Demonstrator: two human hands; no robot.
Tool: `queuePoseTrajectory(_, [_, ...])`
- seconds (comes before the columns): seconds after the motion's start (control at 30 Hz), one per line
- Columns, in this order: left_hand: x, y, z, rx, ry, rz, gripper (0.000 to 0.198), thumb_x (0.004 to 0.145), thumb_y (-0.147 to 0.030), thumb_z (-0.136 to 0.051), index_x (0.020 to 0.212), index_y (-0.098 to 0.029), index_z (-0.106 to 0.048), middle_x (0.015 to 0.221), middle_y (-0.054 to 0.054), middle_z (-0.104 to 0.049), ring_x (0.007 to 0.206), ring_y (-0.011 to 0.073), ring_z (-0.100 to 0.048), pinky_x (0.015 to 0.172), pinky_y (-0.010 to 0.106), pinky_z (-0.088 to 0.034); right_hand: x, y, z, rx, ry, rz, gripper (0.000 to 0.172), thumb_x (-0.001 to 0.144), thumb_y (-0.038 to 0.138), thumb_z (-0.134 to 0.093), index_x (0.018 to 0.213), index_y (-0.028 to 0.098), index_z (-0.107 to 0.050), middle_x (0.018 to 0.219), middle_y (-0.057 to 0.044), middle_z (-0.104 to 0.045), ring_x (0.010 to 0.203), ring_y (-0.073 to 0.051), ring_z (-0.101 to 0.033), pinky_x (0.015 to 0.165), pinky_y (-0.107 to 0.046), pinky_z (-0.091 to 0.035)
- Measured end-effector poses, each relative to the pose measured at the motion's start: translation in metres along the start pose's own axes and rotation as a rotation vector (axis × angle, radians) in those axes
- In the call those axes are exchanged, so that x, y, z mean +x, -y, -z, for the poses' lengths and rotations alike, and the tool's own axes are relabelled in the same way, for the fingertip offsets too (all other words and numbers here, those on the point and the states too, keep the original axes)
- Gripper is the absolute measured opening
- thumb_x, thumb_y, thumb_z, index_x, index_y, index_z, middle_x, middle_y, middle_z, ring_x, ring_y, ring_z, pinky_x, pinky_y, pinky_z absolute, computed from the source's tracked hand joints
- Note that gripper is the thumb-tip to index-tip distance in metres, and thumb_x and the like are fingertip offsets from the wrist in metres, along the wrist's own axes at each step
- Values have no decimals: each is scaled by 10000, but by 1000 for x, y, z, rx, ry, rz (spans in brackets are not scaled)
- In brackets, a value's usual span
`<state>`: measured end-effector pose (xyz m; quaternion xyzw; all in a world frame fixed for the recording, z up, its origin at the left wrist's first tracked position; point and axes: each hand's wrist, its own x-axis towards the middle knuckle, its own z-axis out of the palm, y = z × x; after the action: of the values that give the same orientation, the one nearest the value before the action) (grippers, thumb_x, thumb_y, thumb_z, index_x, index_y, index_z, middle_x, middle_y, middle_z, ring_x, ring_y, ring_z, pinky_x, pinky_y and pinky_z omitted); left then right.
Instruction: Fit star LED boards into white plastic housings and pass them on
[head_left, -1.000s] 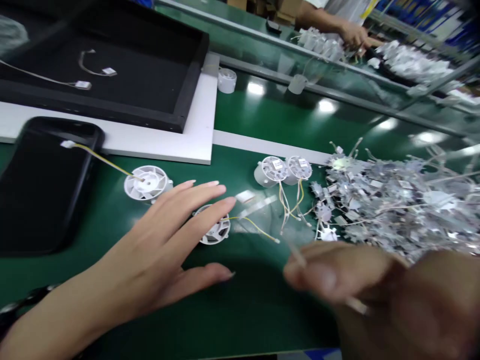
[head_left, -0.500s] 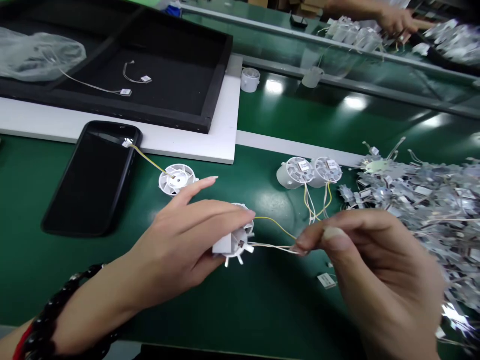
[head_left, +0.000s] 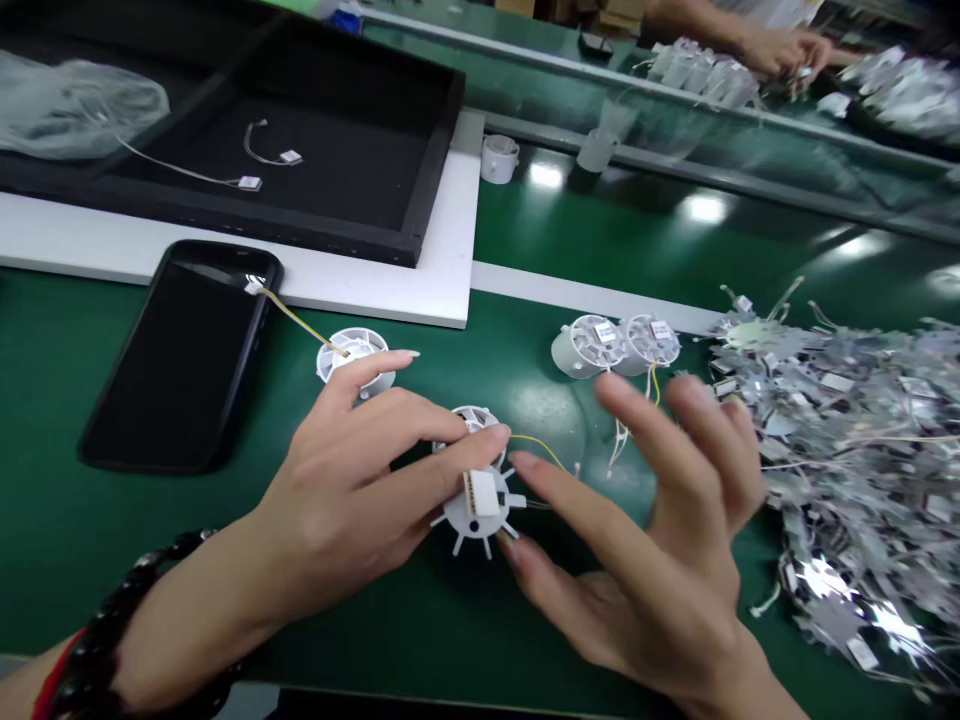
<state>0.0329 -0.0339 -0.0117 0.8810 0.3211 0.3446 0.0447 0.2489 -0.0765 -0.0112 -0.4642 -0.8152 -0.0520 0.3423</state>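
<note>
I've got the green tabletop [head_left: 90, 570] filling the view, and a co-worker's hand [head_left: 784, 52] working far beyond the fingers, across the line. Up and to the left of the fingers sits a black tray [head_left: 439, 150] on a white board [head_left: 420, 290], with a phone [head_left: 176, 360] lying flat closer in. Off to the right of them is a big heap of star-shaped LED boards [head_left: 847, 450] in a tangle of wires. Just past the fingertips, two white cup-shaped housings [head_left: 619, 345] lie on their sides.

Now the piece in play: a white finned LED housing [head_left: 476, 515] sits right under my left hand [head_left: 345, 510]. The left fingers [head_left: 405, 430] are curled over it, holding it. Its long axis tips toward the camera, finned end and white connector block [head_left: 481, 493] facing up at me. The left hand is the nearer one. My right hand [head_left: 645, 560] is open, fingers spread, holding nothing, with its fingertips just beside the housing; I can't tell if they touch.
</note>
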Motion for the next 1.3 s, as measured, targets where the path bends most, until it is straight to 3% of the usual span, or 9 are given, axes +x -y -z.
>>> queuePoseTrajectory(0.13, [0,-3,2,-13,7,14,338,905,13,-574,1151,-208,-643,944,-13,-720,814,99,-666,1134,453,-412,4,2,-3,148,15,-9,115,945,142,-625,894,231,-676,1056,-19,-769,1177,-191,-639,1238,-454,-154])
queuePoseTrajectory(0.23, [-1,-3,4,-49,48,21,397,901,24,-565,1211,-221,-607,990,-19,-708,842,96,-662,1179,454,-368,9,1,-1,310,52,-17,170,932,48,-591,913,188,-685,889,19,-775,922,-119,-713,1205,-390,-273])
queuePoseTrajectory(0.4, [-4,-4,6,-261,173,74,407,982,-108,-513,1371,-226,-512,1162,19,-662,1084,138,-632,1201,376,-342,10,-1,2,427,75,-30,196,915,5,-558,964,155,-674,853,-9,-743,765,-107,-666,966,-313,-517])
queuePoseTrajectory(0.53, [-2,-7,10,-484,250,173,537,971,-344,-655,1463,-254,-460,1312,50,-593,1248,175,-547,1076,245,-465,8,-3,2,541,84,-48,211,890,-25,-559,995,136,-648,936,-70,-737,841,-142,-637,767,-276,-532])
queuePoseTrajectory(0.8, [5,-2,11,-869,197,427,326,950,-227,-672,1221,-407,-687,1073,-39,-715,934,133,-694,766,175,-579,9,1,11,851,264,-370,108,960,122,-579,940,224,-609,803,41,-635,691,-79,-573,625,-197,-453])
queuePoseTrajectory(1.0, [15,1,19,-1110,426,592,283,909,-167,-723,1069,-395,-773,983,-70,-747,870,88,-712,753,96,-563,23,-5,27,958,636,-568,236,1012,288,-568,784,229,-594,661,67,-564,588,-73,-469,509,-188,-345])
queuePoseTrajectory(1.13, [15,2,19,-1389,432,786,218,936,-193,-691,1030,-362,-791,977,-47,-720,775,94,-730,655,108,-596,39,-11,26,1014,778,-596,306,1037,313,-498,750,208,-520,626,61,-460,550,-76,-381,468,-191,-303])
queuePoseTrajectory(1.23, [10,5,17,-1545,439,947,129,956,-324,-686,1042,-338,-780,1005,-31,-719,564,79,-712,496,108,-571,48,-14,23,938,779,-568,301,1033,306,-500,749,208,-516,618,62,-451,541,-75,-375,466,-193,-294])
queuePoseTrajectory(1.3, [8,6,16,-1590,430,989,190,936,-420,-702,1086,-322,-766,1009,-7,-743,554,90,-718,529,120,-588,50,-15,20,897,758,-558,294,1032,313,-497,758,211,-528,618,60,-463,539,-77,-388,466,-195,-297])
